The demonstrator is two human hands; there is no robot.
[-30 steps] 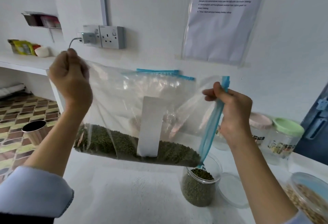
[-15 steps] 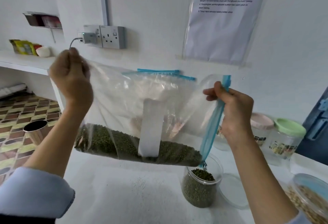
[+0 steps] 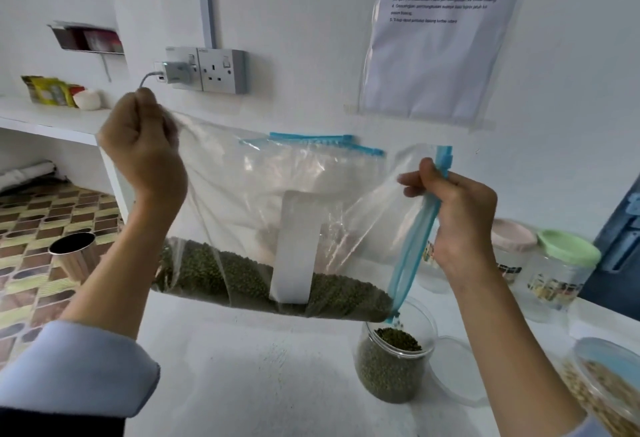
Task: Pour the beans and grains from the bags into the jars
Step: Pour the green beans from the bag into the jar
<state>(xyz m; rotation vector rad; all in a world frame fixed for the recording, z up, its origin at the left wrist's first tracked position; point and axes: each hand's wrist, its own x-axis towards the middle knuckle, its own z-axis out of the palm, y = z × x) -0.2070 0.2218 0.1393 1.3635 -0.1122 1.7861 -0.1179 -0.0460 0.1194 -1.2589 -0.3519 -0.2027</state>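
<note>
Mid-pour, centre frame. Clear zip bag [image 3: 277, 215] held up over white counter [image 3: 242, 384], tipped so low corner hangs at lower right, just above open jar [image 3: 394, 364]. Green beans [image 3: 242, 274] banked along bag's lower edge, sloping toward that corner. A few beans seen dropping at corner into jar mouth. Jar roughly two-thirds full by look.

Left hand [image 3: 145, 156], upper left of frame: fist clamped on bunched bag corner, raised high. Right hand [image 3: 460, 218], right of centre: thumb and fingers pinched round blue zip strip [image 3: 415, 242], steering the mouth down to jar.

Handling, as judgement:
- Bag film thin, soft, no stiffness of own; sags under bean load, likely slippery.
- Load fairly heavy for the film, shifts fast when tilt changes; risk of sudden rush overshooting jar.
- Best hold as now: far corner bunched tight for lift, zip strip for aim, as strip is the only firmer part.
- White label strip [image 3: 294, 246] on bag face, no use as grip.

Nearby: clear lid [image 3: 457, 371] flat on counter just right of jar. Grain jar [image 3: 606, 384] open at lower right edge. Two lidded jars at right, pink lid [image 3: 512, 239] and green lid [image 3: 568, 246], behind right wrist. Wall socket [image 3: 221, 71] upper left, printed sheet [image 3: 433, 38] upper right.
</note>
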